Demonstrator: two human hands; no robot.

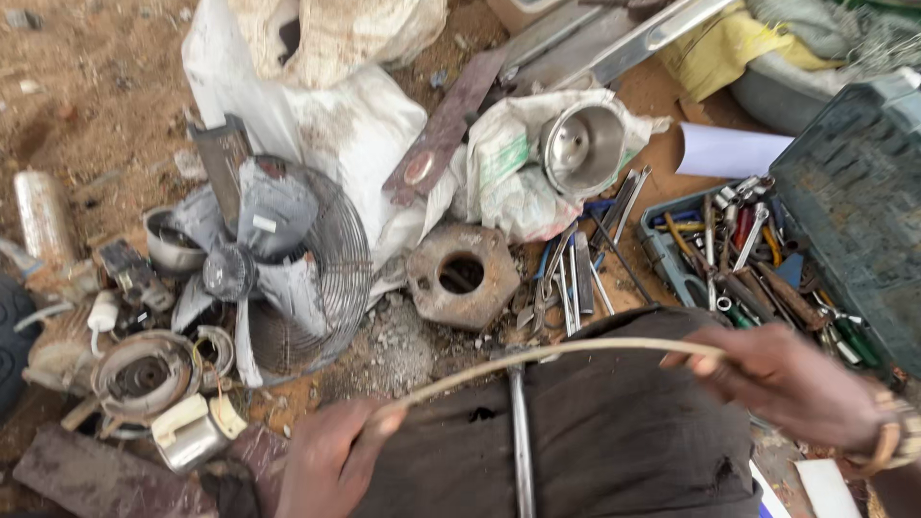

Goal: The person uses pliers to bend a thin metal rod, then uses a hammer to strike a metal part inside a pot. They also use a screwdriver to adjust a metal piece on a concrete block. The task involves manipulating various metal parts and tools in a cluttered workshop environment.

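My left hand [331,456] and right hand [787,379] each grip closed on one end of a pale, bowed cable [547,353] spanning left-to-right across my lap, above a metal rod [521,441].

A grey metal fan in a wire cage [278,269] lay left of a rusty hexagonal iron plate [462,275]. An open green toolbox of hand tools [758,259] sat to the right, with white sacks [336,105] behind.
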